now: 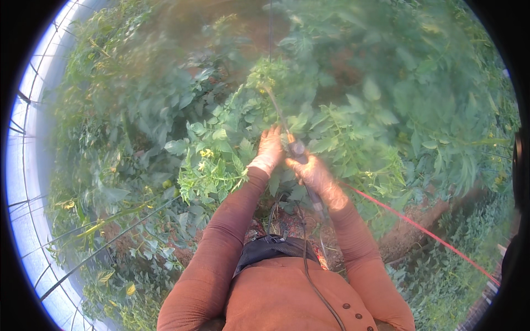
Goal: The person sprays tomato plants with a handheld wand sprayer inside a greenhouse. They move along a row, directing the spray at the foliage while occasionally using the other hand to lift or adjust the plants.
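My right hand (316, 175) is wrapped round a dark handheld wand (298, 150), which tilts up and away with a thin, slightly curved rod (274, 103) at its far end. The rod's tip reaches leafy plant tops (266, 73) with small yellow spots among them; blur hides whether it touches them. Just left of the wand, my left hand (270, 145) reaches into the foliage with its fingers stretched out, their tips partly among leaves. A shoot with yellow flowers (205, 153) stands left of my left wrist.
Dense tomato-like plants surround me. A red cord (422, 226) slants down to the right, and a dark line (113, 240) crosses at lower left. A black cable (309, 270) hangs down my front. Pale greenhouse sheeting (27, 182) forms the left side; brown soil (411, 243) shows at right.
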Available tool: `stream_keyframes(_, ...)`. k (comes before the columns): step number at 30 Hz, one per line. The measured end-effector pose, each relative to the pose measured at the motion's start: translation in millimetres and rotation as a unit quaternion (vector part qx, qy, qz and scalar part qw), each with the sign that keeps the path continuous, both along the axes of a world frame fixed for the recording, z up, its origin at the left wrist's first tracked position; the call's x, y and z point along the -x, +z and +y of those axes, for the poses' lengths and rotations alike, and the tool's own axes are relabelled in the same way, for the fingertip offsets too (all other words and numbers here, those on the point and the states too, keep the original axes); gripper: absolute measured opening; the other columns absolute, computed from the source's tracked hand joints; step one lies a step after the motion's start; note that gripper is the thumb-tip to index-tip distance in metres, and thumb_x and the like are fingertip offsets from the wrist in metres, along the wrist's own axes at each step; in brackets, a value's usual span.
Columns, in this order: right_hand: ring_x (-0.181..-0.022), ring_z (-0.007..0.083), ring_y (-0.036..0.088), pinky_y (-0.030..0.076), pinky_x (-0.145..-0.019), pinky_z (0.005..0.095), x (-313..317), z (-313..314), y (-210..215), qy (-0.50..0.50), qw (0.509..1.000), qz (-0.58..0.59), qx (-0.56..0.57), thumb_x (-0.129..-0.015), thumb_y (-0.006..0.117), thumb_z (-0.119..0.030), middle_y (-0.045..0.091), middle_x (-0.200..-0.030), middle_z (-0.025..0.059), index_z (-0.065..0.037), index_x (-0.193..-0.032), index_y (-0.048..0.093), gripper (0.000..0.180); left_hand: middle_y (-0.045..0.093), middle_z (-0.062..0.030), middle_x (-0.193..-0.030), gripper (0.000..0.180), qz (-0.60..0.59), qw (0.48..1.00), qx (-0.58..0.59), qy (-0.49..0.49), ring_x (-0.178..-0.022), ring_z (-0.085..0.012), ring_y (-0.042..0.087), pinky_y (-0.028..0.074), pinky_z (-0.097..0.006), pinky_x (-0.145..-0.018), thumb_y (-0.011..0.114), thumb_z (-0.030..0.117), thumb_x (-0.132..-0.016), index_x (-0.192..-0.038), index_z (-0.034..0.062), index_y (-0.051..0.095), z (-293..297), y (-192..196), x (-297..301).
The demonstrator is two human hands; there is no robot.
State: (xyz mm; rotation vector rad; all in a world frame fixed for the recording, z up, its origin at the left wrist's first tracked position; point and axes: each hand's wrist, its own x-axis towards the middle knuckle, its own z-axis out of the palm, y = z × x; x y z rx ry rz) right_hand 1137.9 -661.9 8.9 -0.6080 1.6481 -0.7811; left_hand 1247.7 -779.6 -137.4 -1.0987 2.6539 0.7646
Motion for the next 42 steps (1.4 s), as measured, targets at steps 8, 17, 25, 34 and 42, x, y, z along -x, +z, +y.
stream_keyframes(8,-0.056,0.0097,0.053,0.046,-0.052,0.0250,12.5,8.4,13.8,-0.043,0.999,-0.009,-0.030,-0.087,0.069,-0.030,0.057,-0.071,0.0006,-0.002,-0.107,0.060,0.036,0.037,-0.0179,-0.146,0.057,0.043,0.999,0.019,0.027,-0.140,-0.0331,0.029,0.022,-0.049,-0.114,0.067,0.027,-0.076,-0.130,0.0143,0.056,-0.1,-12.5,1.4)
stream_keyframes(17,-0.055,0.0090,0.053,0.046,-0.050,0.0241,10.2,33.5,7.5,-0.151,0.987,-0.048,0.012,-0.086,0.071,-0.030,0.056,-0.070,-0.0002,-0.003,-0.098,0.061,0.031,0.028,-0.0186,-0.153,0.056,0.057,0.995,0.079,0.038,-0.141,-0.0416,0.023,0.020,-0.053,-0.113,0.062,0.030,-0.078,-0.131,0.0120,0.056,10.2,12.6,9.9)
stream_keyframes(25,-0.054,0.0115,0.055,0.047,-0.051,0.0257,1.5,44.7,10.6,-0.160,0.986,-0.024,0.050,-0.087,0.069,-0.030,0.057,-0.067,0.0016,-0.003,-0.097,0.060,0.031,0.023,-0.0248,-0.152,0.051,0.183,0.973,0.107,0.088,-0.141,-0.0454,0.021,0.025,-0.056,-0.111,0.061,0.013,-0.080,-0.130,0.0072,0.053,44.1,91.8,-17.5)
stream_keyframes(34,-0.052,0.0148,0.056,0.048,-0.050,0.0278,17.6,-20.5,-30.7,-0.201,0.972,-0.119,0.029,-0.086,0.067,-0.039,0.058,-0.069,0.0045,-0.004,-0.102,0.061,0.039,0.062,-0.0130,-0.114,0.030,0.292,0.955,-0.043,0.021,-0.107,-0.0320,0.058,0.046,-0.042,-0.092,0.061,0.007,-0.087,-0.117,0.0065,0.061,112.3,189.8,-167.0)
stream_keyframes(42,-0.055,0.0165,0.055,0.048,-0.045,0.0311,39.1,-88.3,-103.8,-0.175,0.979,-0.090,0.044,-0.082,0.067,-0.038,0.057,-0.071,0.0082,-0.002,-0.107,0.062,0.045,0.068,-0.0107,-0.100,0.020,0.251,0.906,-0.064,0.335,-0.094,-0.0234,0.066,0.051,-0.032,-0.082,0.064,0.003,-0.088,-0.108,0.0055,0.067,160.4,210.5,-280.3)
